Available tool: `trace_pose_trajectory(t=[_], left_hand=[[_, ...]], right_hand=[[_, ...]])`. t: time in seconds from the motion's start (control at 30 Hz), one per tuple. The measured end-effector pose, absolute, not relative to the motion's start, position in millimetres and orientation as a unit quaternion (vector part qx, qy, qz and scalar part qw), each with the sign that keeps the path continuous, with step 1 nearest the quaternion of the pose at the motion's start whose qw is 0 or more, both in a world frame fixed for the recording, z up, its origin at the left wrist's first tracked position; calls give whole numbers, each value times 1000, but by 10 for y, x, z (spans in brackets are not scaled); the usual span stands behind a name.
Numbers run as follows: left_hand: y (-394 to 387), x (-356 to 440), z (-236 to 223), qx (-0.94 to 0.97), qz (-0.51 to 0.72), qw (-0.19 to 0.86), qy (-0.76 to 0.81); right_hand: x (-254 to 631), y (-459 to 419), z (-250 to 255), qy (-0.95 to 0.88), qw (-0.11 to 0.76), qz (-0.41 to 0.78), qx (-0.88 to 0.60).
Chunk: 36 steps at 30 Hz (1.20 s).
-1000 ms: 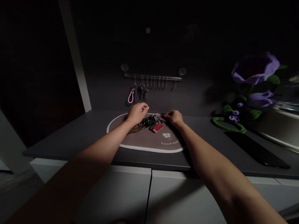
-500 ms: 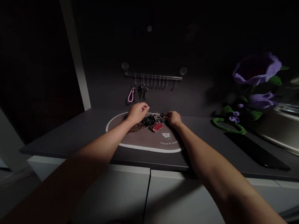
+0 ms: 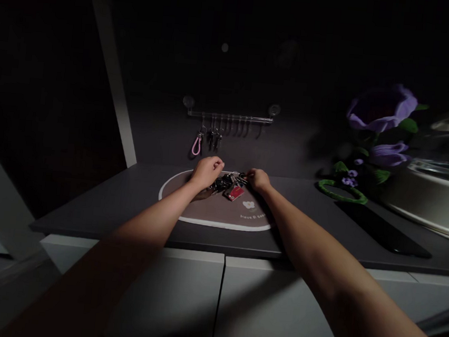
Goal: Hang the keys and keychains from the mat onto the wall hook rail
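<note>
A bunch of dark keys and fobs [image 3: 223, 182] lies on an oval brown mat [image 3: 208, 214] with a white rim. A red tag or card [image 3: 236, 192] rests at the near right of the bunch. My left hand [image 3: 207, 171] is curled closed over the left end of the bunch; whatever its fingers hold is hidden. From the right, my right hand [image 3: 260, 180] pinches keys at the far right end of the bunch, thumb and fingers together. Small shiny metal pieces show beside its fingertips, too dark to tell apart.
On the back wall hangs a clear hook rail [image 3: 229, 117], with a pink loop keychain [image 3: 197, 146] and several keys [image 3: 215, 137] on its left hooks. Purple flowers [image 3: 383, 109], a black flat slab [image 3: 381, 228] and a domed white appliance [image 3: 440, 194] stand or lie at right.
My right hand has shifted slightly left, toward the bunch, with its fingers still pinched. My left hand stays nearly in place. The view moves a little.
</note>
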State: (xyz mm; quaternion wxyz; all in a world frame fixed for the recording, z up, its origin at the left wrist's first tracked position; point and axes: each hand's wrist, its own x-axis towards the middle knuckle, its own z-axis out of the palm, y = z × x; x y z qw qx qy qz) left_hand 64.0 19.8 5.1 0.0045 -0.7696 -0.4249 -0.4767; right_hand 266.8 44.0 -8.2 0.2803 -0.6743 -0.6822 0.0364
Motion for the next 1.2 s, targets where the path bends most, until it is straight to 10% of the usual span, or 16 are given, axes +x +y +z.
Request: trace_pose_trajectory(t=[1.2], left_hand=[[136, 636, 249, -760, -533, -48, -369]], right_hand=[[2417, 153, 424, -737, 524, 191, -382]])
